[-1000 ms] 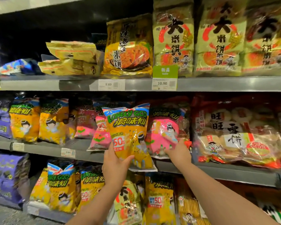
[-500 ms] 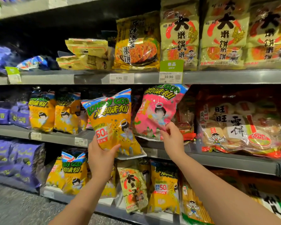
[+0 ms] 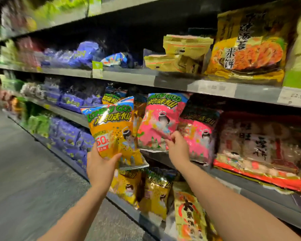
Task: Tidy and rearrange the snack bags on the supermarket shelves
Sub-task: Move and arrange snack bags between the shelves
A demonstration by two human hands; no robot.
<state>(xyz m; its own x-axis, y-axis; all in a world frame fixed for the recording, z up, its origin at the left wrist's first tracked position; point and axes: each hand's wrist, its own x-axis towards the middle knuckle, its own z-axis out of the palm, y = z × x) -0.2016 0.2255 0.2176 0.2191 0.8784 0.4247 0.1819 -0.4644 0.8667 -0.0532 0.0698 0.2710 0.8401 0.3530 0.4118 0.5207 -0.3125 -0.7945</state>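
Left hand [image 3: 101, 168] grips orange snack bag [image 3: 114, 134] off the shelf; right hand [image 3: 178, 149] pinches pink snack bag [image 3: 159, 122] at middle shelf [image 3: 261, 186].

In the centre of the frame, the orange bag [image 3: 114, 133] reads "LONELY GOD", "浪味仙" and, on a red patch, "50%". Just right of it, the pink bag [image 3: 161, 122] shows "GOD" and "浪味仙". At upper right, the yellow bag [image 3: 247, 49] carries "米饼". A price tag [image 3: 294, 97] at the right edge ends in ".90", the rest blurred. Below it, the red-edged bag [image 3: 261, 148] reads "雪饼".
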